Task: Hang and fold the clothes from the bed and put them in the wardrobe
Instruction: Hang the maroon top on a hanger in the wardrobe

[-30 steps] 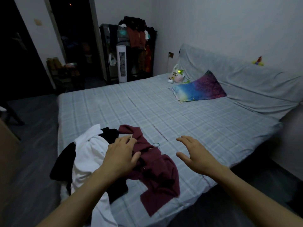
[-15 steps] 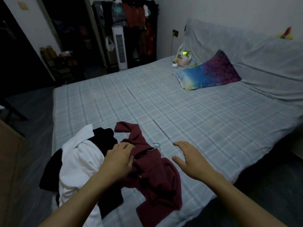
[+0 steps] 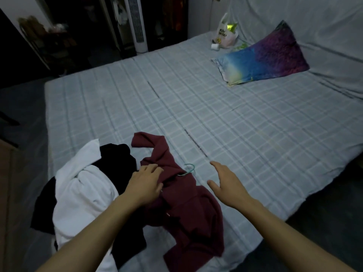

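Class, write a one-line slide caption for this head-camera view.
Left hand on a maroon top with a hanger, right hand open above the bed.

Bare forearms, bare hands, no sleeves

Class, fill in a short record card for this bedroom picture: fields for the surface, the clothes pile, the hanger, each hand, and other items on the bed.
surface: grey checked bed sheet
clothes pile: maroon sweatshirt, white garment, black garment, heaped at near corner
hanger: teal wire hanger hook sticking out of the maroon sweatshirt
left hand: resting on the maroon sweatshirt
right hand: open, empty, above the sheet
other items: blue and purple pillow, white plastic bag
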